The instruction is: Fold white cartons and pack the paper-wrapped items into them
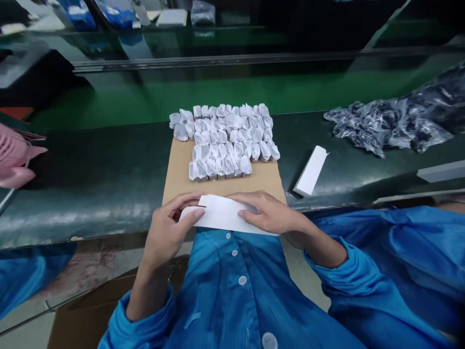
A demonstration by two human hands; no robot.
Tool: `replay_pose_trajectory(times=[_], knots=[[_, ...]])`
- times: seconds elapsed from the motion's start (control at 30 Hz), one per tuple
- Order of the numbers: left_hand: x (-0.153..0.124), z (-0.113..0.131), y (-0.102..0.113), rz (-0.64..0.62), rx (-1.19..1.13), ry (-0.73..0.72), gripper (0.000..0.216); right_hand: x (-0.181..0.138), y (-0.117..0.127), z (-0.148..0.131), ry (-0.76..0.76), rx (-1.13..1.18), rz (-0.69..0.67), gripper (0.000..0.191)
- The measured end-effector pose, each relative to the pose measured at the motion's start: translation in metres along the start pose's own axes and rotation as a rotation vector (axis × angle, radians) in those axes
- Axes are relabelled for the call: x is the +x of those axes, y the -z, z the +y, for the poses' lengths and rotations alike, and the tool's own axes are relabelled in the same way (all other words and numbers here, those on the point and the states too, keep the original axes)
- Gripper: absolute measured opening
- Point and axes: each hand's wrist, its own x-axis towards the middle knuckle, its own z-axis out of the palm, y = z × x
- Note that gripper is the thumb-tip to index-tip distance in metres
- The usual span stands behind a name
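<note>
Both hands pinch a white flat box (223, 213) at the near edge of a cardboard sheet (181, 169) — left hand (170, 230) grips its left end, thumb on top; right hand (269, 211) presses fingers flat on its right end. Wrapped white packets (225, 140) sit in rows farther back on the sheet. Another white box (311, 170) lies just right, dark plastic bags (392, 121) beyond — all on a green belt (109, 165).

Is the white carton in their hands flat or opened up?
Flat: the white carton lies as one thin sheet between the left hand and right hand, with no side walls showing.
</note>
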Motion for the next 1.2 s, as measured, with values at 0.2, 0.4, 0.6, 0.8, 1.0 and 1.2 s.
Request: replay_pose_trajectory(times=[0.2, 0.4, 0.6, 0.8, 1.0, 1.2], knots=[[0.019, 0.003, 0.002, -0.154, 0.113, 0.097, 0.025, -0.024, -0.025, -0.011, 0.028, -0.766, 0.108, 0.075], [0.016, -0.008, 0.006, -0.331, 0.124, 0.005, 0.021, -0.029, -0.024, -0.004, 0.186, -0.769, 0.136, 0.057], [0.015, -0.008, 0.007, -0.343, 0.058, 0.064, 0.020, -0.033, -0.015, -0.004, 0.203, -0.699, 0.110, 0.057], [0.011, -0.014, -0.004, -0.355, -0.285, 0.212, 0.029, -0.035, -0.016, 0.003, 0.240, -0.668, 0.181, 0.064], [0.010, -0.009, -0.010, -0.375, -0.133, 0.181, 0.030, -0.041, -0.017, 0.009, 0.320, -0.700, 0.230, 0.058], [0.006, -0.010, -0.024, -0.237, -0.001, 0.038, 0.018, -0.044, -0.016, 0.005, 0.308, -0.860, 0.250, 0.046]])
